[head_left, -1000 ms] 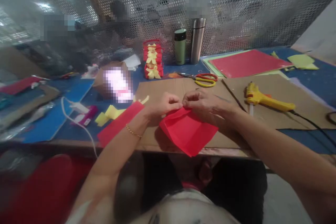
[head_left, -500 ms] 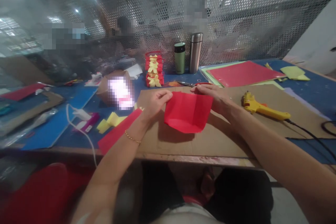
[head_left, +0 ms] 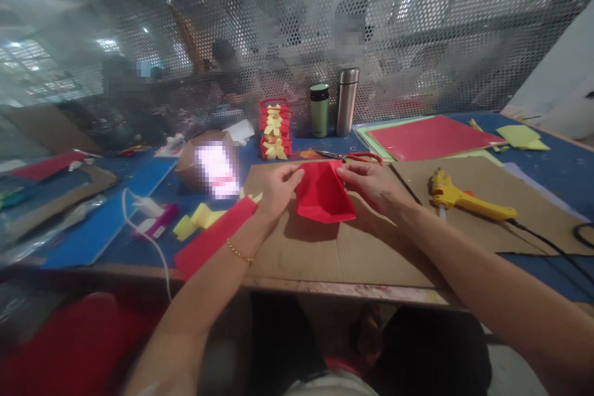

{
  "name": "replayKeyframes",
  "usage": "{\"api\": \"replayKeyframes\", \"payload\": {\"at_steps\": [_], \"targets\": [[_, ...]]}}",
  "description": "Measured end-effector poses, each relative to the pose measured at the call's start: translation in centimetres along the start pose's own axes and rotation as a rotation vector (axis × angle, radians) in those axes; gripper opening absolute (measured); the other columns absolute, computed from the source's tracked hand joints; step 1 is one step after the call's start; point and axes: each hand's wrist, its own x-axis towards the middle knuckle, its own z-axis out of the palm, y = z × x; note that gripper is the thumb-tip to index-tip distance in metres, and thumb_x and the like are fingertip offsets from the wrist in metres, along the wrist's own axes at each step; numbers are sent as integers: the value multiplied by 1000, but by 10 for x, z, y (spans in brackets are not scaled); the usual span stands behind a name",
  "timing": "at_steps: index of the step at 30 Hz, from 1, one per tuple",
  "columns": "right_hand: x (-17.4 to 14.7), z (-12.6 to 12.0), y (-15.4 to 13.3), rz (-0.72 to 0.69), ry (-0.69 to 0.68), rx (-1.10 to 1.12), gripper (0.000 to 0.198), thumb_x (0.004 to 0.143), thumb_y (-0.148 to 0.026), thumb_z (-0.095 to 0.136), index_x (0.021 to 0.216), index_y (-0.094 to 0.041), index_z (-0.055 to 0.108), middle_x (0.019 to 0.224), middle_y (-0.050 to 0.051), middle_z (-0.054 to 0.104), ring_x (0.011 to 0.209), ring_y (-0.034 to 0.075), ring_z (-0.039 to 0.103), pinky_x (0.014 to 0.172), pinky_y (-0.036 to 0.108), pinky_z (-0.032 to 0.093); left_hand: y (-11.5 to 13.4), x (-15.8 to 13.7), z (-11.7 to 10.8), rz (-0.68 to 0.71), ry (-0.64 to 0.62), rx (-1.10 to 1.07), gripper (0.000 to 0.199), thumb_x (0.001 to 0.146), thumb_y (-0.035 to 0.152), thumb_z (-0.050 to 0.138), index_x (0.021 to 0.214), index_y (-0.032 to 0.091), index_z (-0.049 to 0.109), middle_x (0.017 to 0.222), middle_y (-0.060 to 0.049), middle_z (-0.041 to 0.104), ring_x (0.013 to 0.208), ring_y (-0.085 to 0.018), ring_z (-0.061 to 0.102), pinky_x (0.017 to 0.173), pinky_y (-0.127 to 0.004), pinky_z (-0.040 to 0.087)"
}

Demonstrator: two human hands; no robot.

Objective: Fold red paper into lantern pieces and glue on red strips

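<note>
A folded red paper piece [head_left: 322, 195], shaped like a shallow open box or pouch, is held above the brown cardboard [head_left: 297, 257]. My left hand [head_left: 283, 189] pinches its upper left edge between thumb and fingers. On the other side, my right hand [head_left: 371, 182] grips the upper right edge, where the paper's side stands folded inward. Just beyond the right hand lie scissors with red handles [head_left: 364, 156]. A yellow glue gun [head_left: 468, 198] rests on the cardboard to the right of my right forearm.
Behind the paper stand small red boxes with yellow bows [head_left: 275, 130], a green tumbler [head_left: 319, 111] and a steel flask [head_left: 347, 102]. Red sheets [head_left: 436, 137] lie at the back right. Left are a lit phone [head_left: 217, 168], yellow scraps [head_left: 202, 219], a red strip [head_left: 216, 238] and a power adapter [head_left: 155, 216].
The red paper's right side has been folded inward, so it looks narrower and more box-like. My right hand has shifted its hold to the paper's upper right edge, with its fingers now showing.
</note>
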Motion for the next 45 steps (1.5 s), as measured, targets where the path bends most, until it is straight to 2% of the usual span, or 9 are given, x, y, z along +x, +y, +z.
{"api": "replayKeyframes", "payload": {"at_steps": [5,9,17,23,27,32,35,41,45], "targets": [[-2,1,-1,-46,34,-60,52,57,-64,93,66,-21,67,66,-2,63,61,11,52,59,26,44,5,-5,5,-103,-92,-151,20,79,38,75,83,18,72,72,-1,69,65,-14,59,62,-26,47],[-5,4,-3,-28,21,-100,46,58,-59,93,73,-21,72,70,-1,68,62,12,56,56,26,44,11,-8,7,-183,-173,-236,26,79,38,78,95,17,74,85,-3,74,74,-15,64,70,-26,50],[-4,7,5,-70,-58,-259,38,64,-58,85,71,-22,75,68,2,70,59,15,57,53,28,45,11,-14,9,-231,-329,-261,39,84,55,74,85,16,72,80,-4,70,70,-14,60,65,-26,45],[-4,7,8,-157,-93,-420,34,73,-55,76,72,-20,75,67,2,68,59,15,55,52,27,42,10,-15,10,-191,-313,-165,32,90,46,63,79,17,69,75,0,63,67,-12,54,61,-24,40],[-7,9,9,-191,-99,-505,36,76,-55,71,69,-20,72,64,1,64,59,14,53,52,27,38,12,-17,10,-162,-313,-139,36,91,48,62,73,17,64,70,1,58,65,-12,51,60,-25,38],[-12,12,5,-226,-126,-552,33,80,-52,70,73,-19,74,63,0,64,57,12,50,52,26,36,12,-15,10,-143,-354,-146,27,80,42,75,80,16,68,75,-1,64,69,-13,56,64,-25,43],[-14,14,4,-239,-135,-574,33,81,-50,70,70,-20,72,61,-1,63,56,12,50,52,25,35,10,-14,10,-140,-341,-129,22,77,37,75,78,16,68,72,0,63,67,-12,55,63,-25,42],[-13,18,7,-230,-25,-433,29,77,-48,71,75,-20,76,69,3,72,61,15,59,56,28,44,12,-15,10,-149,-323,-159,19,78,34,72,75,16,66,71,0,62,65,-11,53,61,-25,41],[-12,19,7,-218,-32,-359,25,74,-45,73,77,-20,77,72,4,74,65,17,63,60,30,50,13,-18,10,-142,-344,-155,18,79,33,71,76,16,67,72,-1,63,67,-12,55,61,-24,42]]}}
